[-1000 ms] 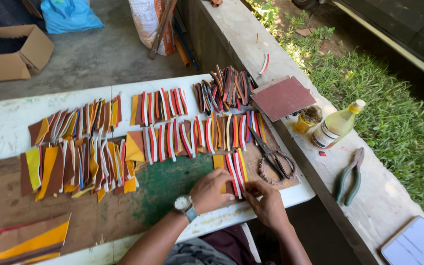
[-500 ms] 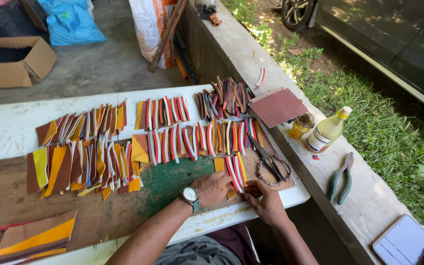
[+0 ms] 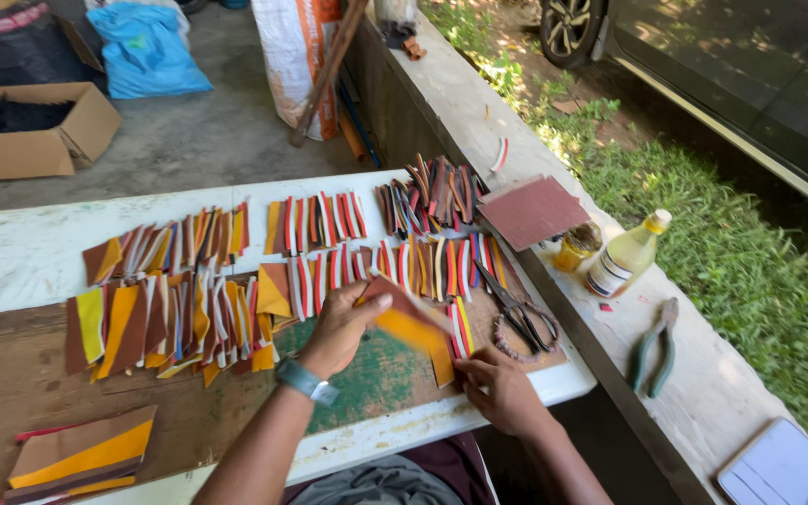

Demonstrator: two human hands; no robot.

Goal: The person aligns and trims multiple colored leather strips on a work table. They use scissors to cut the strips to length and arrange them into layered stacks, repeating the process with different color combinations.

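Left hand (image 3: 334, 329), watch on wrist, pinches orange-and-brown cut piece (image 3: 404, 318), lifted above desk (image 3: 11, 257); piece blurred, long axis running right and slightly down toward right hand. Right hand (image 3: 497, 388) lies just right and below, fingers pressed flat on orange strip (image 3: 441, 363) at desk edge. Scissors (image 3: 516, 313) beyond, right.

L hand (image 3: 334, 327) lifts blurred brown-yellow piece (image 3: 404, 318), prob. leather; R hand (image 3: 497, 393) on table (image 3: 11, 257).
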